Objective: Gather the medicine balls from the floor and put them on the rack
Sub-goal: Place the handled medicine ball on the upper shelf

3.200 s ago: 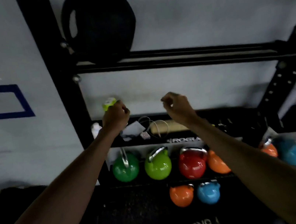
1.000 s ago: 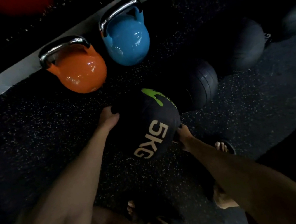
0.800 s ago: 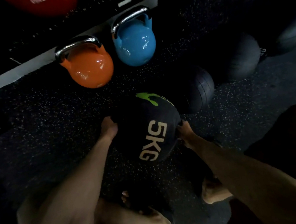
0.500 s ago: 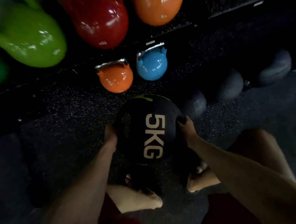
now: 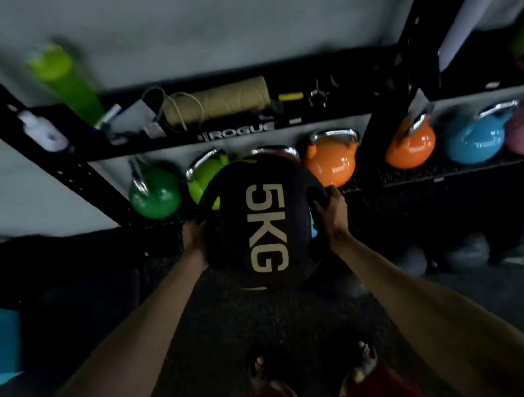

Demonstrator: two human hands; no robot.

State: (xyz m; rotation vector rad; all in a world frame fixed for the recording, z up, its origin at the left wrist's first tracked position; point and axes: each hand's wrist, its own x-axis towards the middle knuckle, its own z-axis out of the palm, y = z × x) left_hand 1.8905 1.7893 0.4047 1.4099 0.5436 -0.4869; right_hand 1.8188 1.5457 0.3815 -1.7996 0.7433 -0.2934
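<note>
While I stand facing the rack [image 5: 390, 130], my left hand [image 5: 195, 239] and right hand [image 5: 330, 211] each close their grip on a side handle of the black 5KG medicine ball [image 5: 258, 226], which hangs clear of the floor [image 5: 205, 327] in front of the kettlebell shelf [image 5: 421, 175]. The step in hand is, by my judgement, the carry: the ball is lifted but not yet racked. Behind it sit the coloured kettlebells, among them a green kettlebell [image 5: 155, 196] and an orange kettlebell [image 5: 332, 163]; the shelf above [image 5: 236, 131] holds small clutter, including a tan roll [image 5: 218, 102]. Neither level shows an obvious free bay, so the next move likely calls for raising the ball higher, out of view, both grips kept firm. Further medicine balls [image 5: 468, 251] lie on the floor to my right, awaiting collection.
</note>
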